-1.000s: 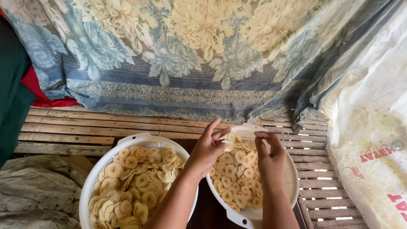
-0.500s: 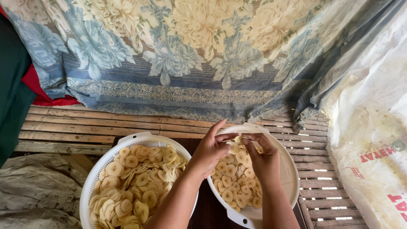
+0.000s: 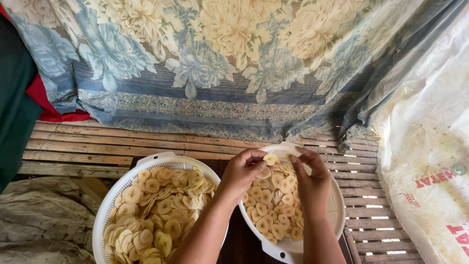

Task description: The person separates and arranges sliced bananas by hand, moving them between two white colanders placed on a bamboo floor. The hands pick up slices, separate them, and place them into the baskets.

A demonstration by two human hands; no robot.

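Slatted wooden platform (image 3: pixel 97 146) underfoot, pale weathered boards running left to right, narrow gaps between them, daylight showing through the gaps at lower right. Draped across the back, a floral cloth (image 3: pixel 220 63) in cream and blue, hanging down to meet the slats. At far left a dark green fabric (image 3: pixel 14 98) with a strip of red cloth (image 3: pixel 44 98) beside it. Down the right edge, a white woven sack (image 3: pixel 430 161) with red print, creased and leaning in. At lower left, a crumpled grey sheet (image 3: pixel 44 225) lying on the boards.

Two white perforated plastic baskets side by side on the platform, near each other. Left basket (image 3: pixel 110 210), the larger, heaped with pale yellow banana slices (image 3: pixel 156 215). Right basket (image 3: pixel 337 210) holding a shallower layer of the same sliced rounds (image 3: pixel 268 205).

Both hands raised over the far rim of the right basket. Left hand (image 3: pixel 242 173) curled, fingertips pinching one banana slice (image 3: pixel 270 159) held just above the pile. Right hand (image 3: pixel 310 178) also curled, fingertips closed on a small pale piece (image 3: pixel 293 152) just beside that slice. Forearms entering from the bottom edge, the left crossing the gap between the baskets.
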